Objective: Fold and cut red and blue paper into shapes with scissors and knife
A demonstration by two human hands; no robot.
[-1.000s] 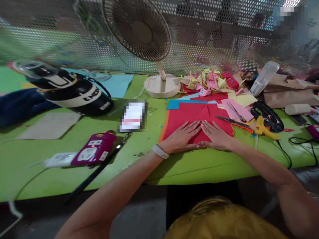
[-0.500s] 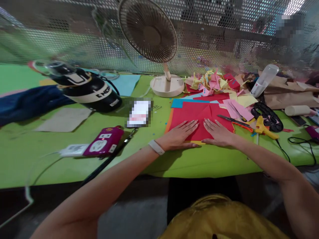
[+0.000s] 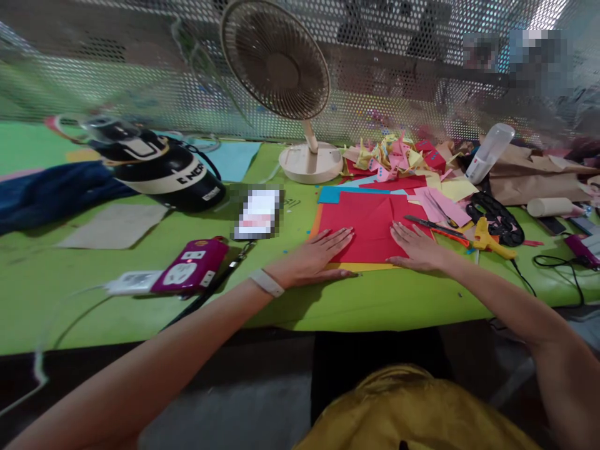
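Red paper [image 3: 365, 225] lies on the green table, with yellow, orange and blue sheets showing at its edges. My left hand [image 3: 319, 255] rests flat on its left side, fingers stretched out and thumb along the front edge. On the right side of the same paper, my right hand [image 3: 415, 245] also lies flat with its fingers extended. Neither hand grips anything. A crease runs near the top middle of the red paper. Just beyond my right hand, a utility knife [image 3: 438, 230] with an orange part rests across the paper's right edge.
A yellow glue gun [image 3: 492, 239], scissors [image 3: 443, 207] and black tape roll [image 3: 499, 219] lie at right. Paper scraps [image 3: 398, 156] pile behind. A fan [image 3: 312, 161] stands at the back. Left are a phone [image 3: 257, 212], purple power strip [image 3: 191, 265] and black bottle [image 3: 173, 178].
My hands have slid apart over the red paper, the left hand to the left and the right hand slightly to the right, uncovering more of its middle. The view has shifted slightly.
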